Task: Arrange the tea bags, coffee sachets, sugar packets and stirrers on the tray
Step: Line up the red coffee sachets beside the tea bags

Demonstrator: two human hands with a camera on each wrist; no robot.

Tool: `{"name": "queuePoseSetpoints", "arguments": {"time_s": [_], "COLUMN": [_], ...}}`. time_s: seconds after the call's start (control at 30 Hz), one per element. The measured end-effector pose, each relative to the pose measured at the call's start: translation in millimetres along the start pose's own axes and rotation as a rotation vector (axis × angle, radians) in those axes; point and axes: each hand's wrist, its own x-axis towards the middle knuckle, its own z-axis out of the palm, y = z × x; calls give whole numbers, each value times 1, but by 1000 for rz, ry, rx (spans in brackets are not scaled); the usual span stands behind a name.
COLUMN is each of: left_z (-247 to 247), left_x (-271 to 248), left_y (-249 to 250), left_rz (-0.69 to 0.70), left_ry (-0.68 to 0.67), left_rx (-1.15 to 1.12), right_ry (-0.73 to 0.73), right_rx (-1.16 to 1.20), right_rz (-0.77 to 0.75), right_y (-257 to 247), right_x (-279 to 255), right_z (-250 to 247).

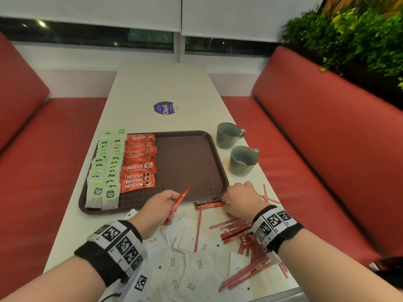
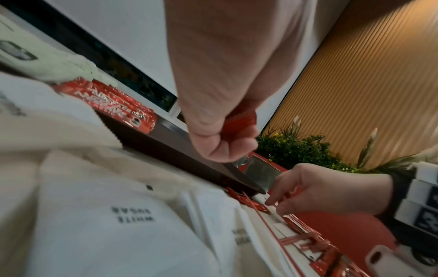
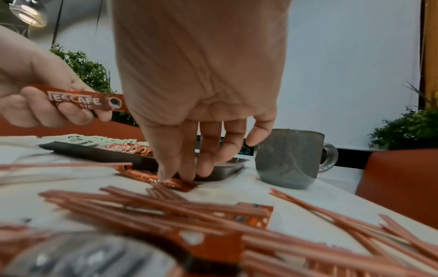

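A brown tray (image 1: 187, 166) holds two columns of green-tagged tea bags (image 1: 104, 171) at its left and a column of red coffee sachets (image 1: 138, 164) beside them. My left hand (image 1: 172, 203) hovers over the tray's near edge and grips one red coffee sachet (image 1: 181, 198), whose label faces the right wrist view (image 3: 85, 100). My right hand (image 1: 225, 200) reaches down by the tray's near right corner. There its thumb and fingertips (image 3: 175, 176) pinch the end of a coffee sachet (image 1: 210, 204) lying flat on the table.
White sugar packets (image 1: 192, 269) lie scattered on the near table between my wrists. Red stirrers (image 1: 246, 273) and a few more loose sachets (image 1: 235, 235) lie under and beside my right wrist. Two grey mugs (image 1: 229, 135) (image 1: 243, 160) stand right of the tray. Red benches flank the table.
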Motion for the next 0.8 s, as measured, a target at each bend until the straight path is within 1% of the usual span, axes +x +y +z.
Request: {"name": "queuePoseSetpoints", "arguments": {"time_s": [0.17, 0.2, 0.23, 0.33, 0.4, 0.43, 0.47, 0.53, 0.6, 0.67, 0.7, 0.77, 0.8], "left_z": [0, 1, 2, 8, 14, 17, 21, 26, 29, 26, 24, 20, 18], "left_x": [-1, -4, -6, -10, -11, -10, -9, -8, -9, -7, -7, -8, -9], "left_y": [4, 5, 6, 6, 8, 8, 9, 10, 9, 3, 0, -2, -3], "left_rz": [-20, -12, 16, 190, 267, 304, 351, 448, 485, 478, 478, 514, 530], "left_ry": [56, 61, 62, 64, 33, 15, 7, 23, 33, 30, 29, 31, 21], "left_rx": [-45, -26, 42, 372, 544, 621, 691, 792, 866, 897, 892, 877, 886], "right_ry": [14, 18, 19, 47, 57, 91, 155, 347, 473, 498, 490, 446, 413], "right_rx": [-73, -96, -119, -242, -328, -335, -316, -253, -160, -45, 55, 291, 373], "right_rz": [-99, -122, -142, -232, -272, -284, -297, -314, -337, -344, -343, -354, -371], "right_y": [-11, -14, -16, -21, -23, -24, -26, -33, -42, -51, -54, -53, -54], "right_x": [4, 5, 5, 7, 6, 5, 4, -3, -11, -20, -24, -28, -31], "right_z": [3, 3, 4, 4, -1, -4, -7, -10, -6, 2, 2, 5, 3]}}
